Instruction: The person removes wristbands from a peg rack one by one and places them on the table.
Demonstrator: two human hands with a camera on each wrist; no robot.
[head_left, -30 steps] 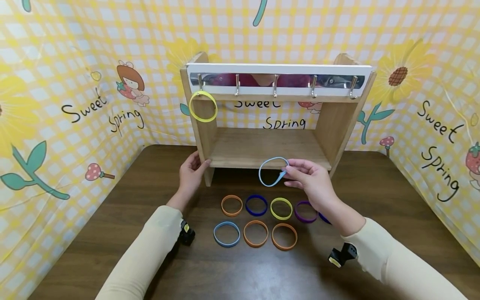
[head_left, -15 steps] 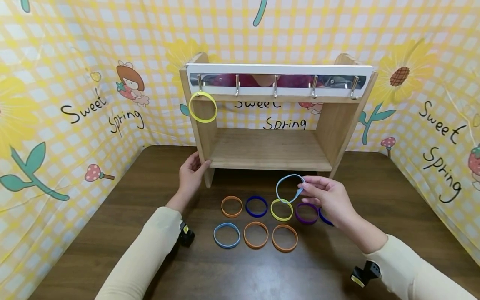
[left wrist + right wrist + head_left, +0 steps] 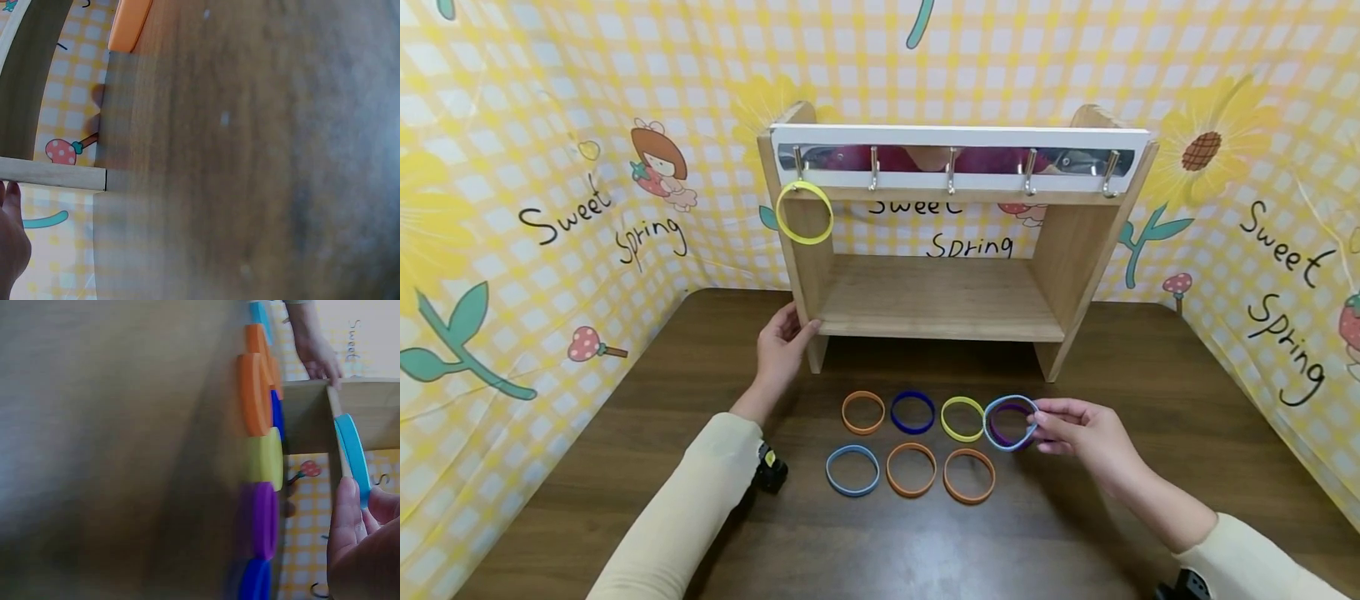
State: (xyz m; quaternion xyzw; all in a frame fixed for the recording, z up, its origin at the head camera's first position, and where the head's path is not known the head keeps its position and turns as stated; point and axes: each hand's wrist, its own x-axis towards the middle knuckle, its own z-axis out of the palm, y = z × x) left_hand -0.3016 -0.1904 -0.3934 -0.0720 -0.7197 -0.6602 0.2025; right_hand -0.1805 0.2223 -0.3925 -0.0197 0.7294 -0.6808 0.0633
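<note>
wooden shelf rack (image 3: pixel 940 300): stands on the table (image 3: pixel 1075 542), toward its rear. hook rail (image 3: pixel 955 160): across the rack's top front. one band (image 3: pixel 805 213): hangs on the rail's leftmost hook. left hand (image 3: pixel 781 350): at the rack's front left leg. loose bands (image 3: pixel 912 412): two rows on the table before the rack. right hand (image 3: pixel 1086 433): before the rack's right leg, pinching a band (image 3: pixel 1009 422) above the near row's right end.

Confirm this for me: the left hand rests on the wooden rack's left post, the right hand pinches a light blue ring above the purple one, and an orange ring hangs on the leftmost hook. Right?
Not quite. The ring on the leftmost hook is yellow, not orange, as the head view shows. The rest stands.
</note>
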